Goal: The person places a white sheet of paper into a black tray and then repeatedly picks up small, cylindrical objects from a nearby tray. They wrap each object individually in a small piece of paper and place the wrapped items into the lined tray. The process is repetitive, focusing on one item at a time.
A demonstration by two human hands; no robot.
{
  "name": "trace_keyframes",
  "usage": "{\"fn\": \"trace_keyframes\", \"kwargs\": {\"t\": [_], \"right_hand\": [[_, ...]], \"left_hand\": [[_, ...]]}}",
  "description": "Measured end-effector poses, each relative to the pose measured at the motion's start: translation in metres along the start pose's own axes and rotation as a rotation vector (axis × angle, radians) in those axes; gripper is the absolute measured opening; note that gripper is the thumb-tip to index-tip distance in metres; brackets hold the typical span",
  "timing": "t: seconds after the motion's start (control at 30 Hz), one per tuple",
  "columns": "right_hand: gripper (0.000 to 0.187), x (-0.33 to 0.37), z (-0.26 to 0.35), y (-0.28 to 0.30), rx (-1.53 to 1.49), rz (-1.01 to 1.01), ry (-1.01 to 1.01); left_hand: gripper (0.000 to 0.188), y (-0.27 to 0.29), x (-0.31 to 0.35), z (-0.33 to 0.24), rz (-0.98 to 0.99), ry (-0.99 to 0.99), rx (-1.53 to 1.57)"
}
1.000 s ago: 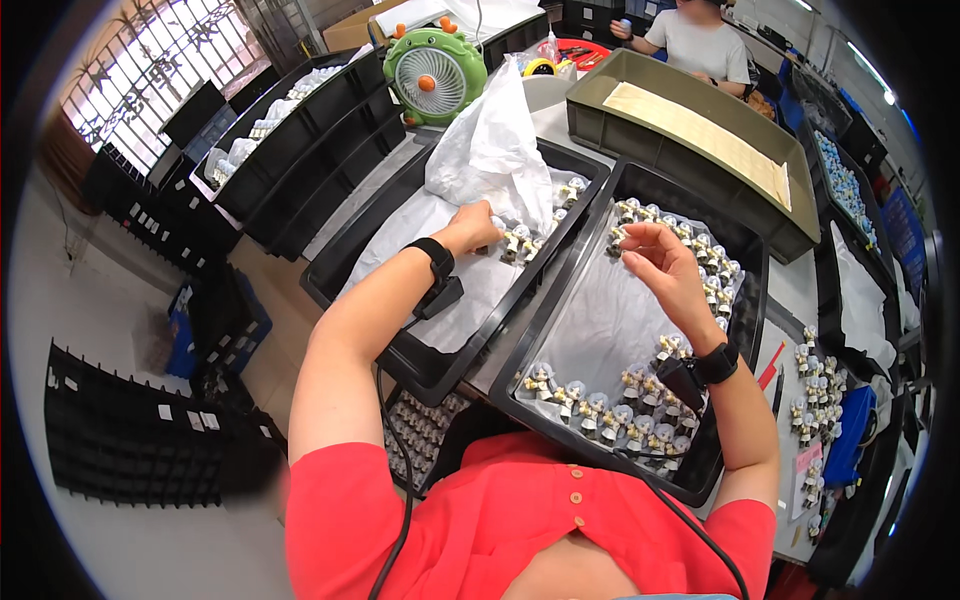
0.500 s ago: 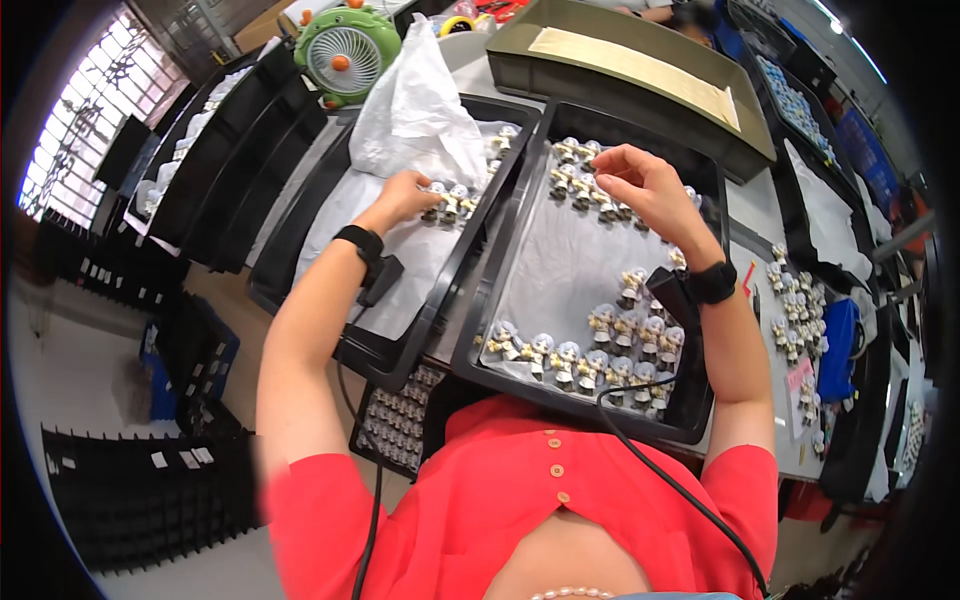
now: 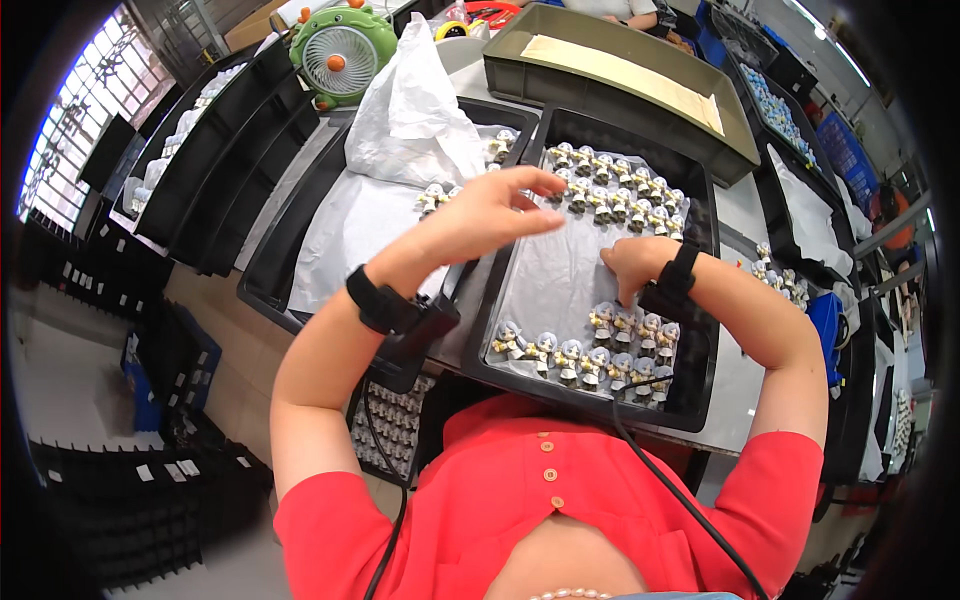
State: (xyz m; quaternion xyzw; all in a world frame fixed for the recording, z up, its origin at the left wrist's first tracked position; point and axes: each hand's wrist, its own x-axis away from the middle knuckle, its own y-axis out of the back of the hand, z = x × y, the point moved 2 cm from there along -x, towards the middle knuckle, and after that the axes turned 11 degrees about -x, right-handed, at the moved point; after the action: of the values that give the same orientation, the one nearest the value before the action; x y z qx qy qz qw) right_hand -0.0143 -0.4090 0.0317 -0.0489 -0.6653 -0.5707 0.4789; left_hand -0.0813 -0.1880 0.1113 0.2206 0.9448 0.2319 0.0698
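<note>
My left hand [image 3: 495, 218] reaches across into the right black tray [image 3: 697, 395], thumb and fingers apart with nothing seen between them. Its fingertips are beside the left end of the far rows of small figurines [image 3: 620, 205], which have pale hair and white-and-gold clothes. Lower in the tray, my right hand [image 3: 640, 262] points downward with fingers drawn together; whatever they hold is hidden behind the hand. Just below it, more figurines [image 3: 602, 320] stand in rows along the tray's near side. White sheet lining [image 3: 545, 270] shows between the two groups.
The left black tray [image 3: 262, 265] holds a few figurines under a folded white sheet [image 3: 405, 120]. Behind stand a green fan [image 3: 340, 60] and a long olive bin [image 3: 620, 78]. A black cable [image 3: 680, 490] runs from my right wrist. Another person's arm [image 3: 640, 15] shows beyond the bin.
My left hand has moved right, from the figurines in the left tray to over the right tray. My right hand has come nearer, from the far rows to where a lone figurine stood.
</note>
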Motion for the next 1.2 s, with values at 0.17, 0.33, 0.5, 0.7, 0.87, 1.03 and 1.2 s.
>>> {"fn": "trace_keyframes", "kwargs": {"t": [0.17,0.33,0.5,0.7,0.87,1.03,1.2], "right_hand": [[0.062,0.032,0.018,0.034,-0.327,-0.383,0.315],[0.074,0.056,0.045,0.053,-0.783,-0.715,0.726],[0.079,0.054,0.055,0.048,-0.601,-1.022,0.869],[0.082,0.036,0.060,0.038,-0.648,-1.129,0.939],[0.086,0.030,0.050,0.029,-0.686,-1.192,0.931],[0.087,0.037,0.052,0.029,-0.692,-1.352,0.930],[0.089,0.029,0.055,0.020,-0.804,-1.346,1.001]], "left_hand": [[0.042,-0.017,-0.004,0.019,-0.050,0.031,0.088],[0.055,-0.023,-0.008,0.025,-0.155,0.033,0.251],[0.074,-0.028,-0.003,0.003,-0.422,-0.111,-0.089],[0.053,-0.028,-0.008,0.015,-0.497,-0.106,0.040],[0.042,-0.030,-0.013,0.030,-0.400,-0.128,0.416],[0.033,-0.030,-0.009,0.025,-0.132,-0.073,0.935],[0.041,-0.043,-0.012,0.025,-0.021,-0.007,1.055]]}}
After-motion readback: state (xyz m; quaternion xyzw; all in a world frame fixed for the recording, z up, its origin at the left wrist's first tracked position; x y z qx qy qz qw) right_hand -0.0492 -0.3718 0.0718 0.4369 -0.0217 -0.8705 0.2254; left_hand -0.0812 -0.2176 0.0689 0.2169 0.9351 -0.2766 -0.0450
